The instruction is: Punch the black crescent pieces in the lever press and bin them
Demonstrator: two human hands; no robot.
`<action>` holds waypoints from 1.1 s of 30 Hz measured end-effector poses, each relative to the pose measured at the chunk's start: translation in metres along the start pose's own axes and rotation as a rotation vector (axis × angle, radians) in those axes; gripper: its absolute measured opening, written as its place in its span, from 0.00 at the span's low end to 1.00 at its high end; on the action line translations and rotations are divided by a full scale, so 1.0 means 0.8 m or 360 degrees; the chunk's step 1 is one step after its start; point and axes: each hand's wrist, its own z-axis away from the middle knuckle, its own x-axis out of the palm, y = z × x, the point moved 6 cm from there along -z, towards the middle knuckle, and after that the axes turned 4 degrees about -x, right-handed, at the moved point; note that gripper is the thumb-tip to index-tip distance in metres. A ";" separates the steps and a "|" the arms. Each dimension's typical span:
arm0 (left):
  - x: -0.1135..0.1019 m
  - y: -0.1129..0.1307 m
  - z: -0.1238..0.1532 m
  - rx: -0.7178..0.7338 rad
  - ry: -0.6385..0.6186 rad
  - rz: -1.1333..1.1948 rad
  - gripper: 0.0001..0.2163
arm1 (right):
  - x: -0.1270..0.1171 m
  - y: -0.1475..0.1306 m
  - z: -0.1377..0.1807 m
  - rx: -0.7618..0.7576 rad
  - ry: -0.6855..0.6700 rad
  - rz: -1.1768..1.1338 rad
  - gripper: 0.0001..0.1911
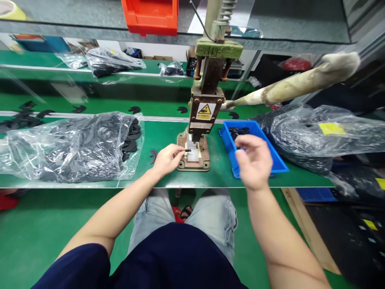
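Note:
A small hand press (204, 100) stands on the green bench, with a white block (193, 154) on its rusty base. My left hand (167, 159) pinches a small black part (188, 150) and holds it at that block under the ram. My right hand (254, 160) hovers over the near end of a blue tray (278, 160), fingers curled; whether anything is in them I cannot make out. Several black parts (239, 131) lie at the tray's far end. The press's long wrapped lever (300, 82) sticks out to the right, above the tray.
A clear plastic bag of black curved pieces (69, 146) lies left of the press, some spilling out beside it. Another bag (325, 134) lies on the right. Loose black pieces sit on the conveyor behind. An orange bin (150, 16) hangs overhead.

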 end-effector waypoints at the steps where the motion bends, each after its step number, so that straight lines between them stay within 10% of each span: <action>1: 0.003 -0.010 -0.012 0.0003 -0.0015 -0.0090 0.07 | -0.011 -0.018 -0.032 -0.0142 0.0094 -0.0050 0.22; 5: 0.023 -0.028 -0.044 0.0080 -0.0228 -0.0420 0.10 | -0.019 -0.091 -0.139 -0.0502 0.0030 -0.0351 0.33; 9: 0.040 -0.023 -0.055 0.0157 -0.0419 -0.0574 0.13 | 0.009 -0.111 -0.172 -0.0462 -0.0177 -0.0352 0.22; 15: 0.047 -0.015 -0.058 0.0221 -0.0474 -0.0532 0.14 | 0.021 -0.085 -0.084 -0.0649 0.0193 -0.0332 0.15; 20: 0.042 -0.013 -0.054 0.0218 -0.0455 -0.0416 0.14 | 0.027 -0.049 -0.001 -0.0684 0.0084 -0.0060 0.11; 29: -0.105 -0.104 -0.021 -0.0331 -0.0230 -0.0758 0.14 | 0.030 -0.032 0.009 -0.0715 0.0308 -0.0067 0.12; 33: -0.116 -0.127 0.026 -0.0538 -0.0411 -0.0920 0.23 | 0.032 -0.030 0.009 -0.0727 0.0395 -0.0091 0.16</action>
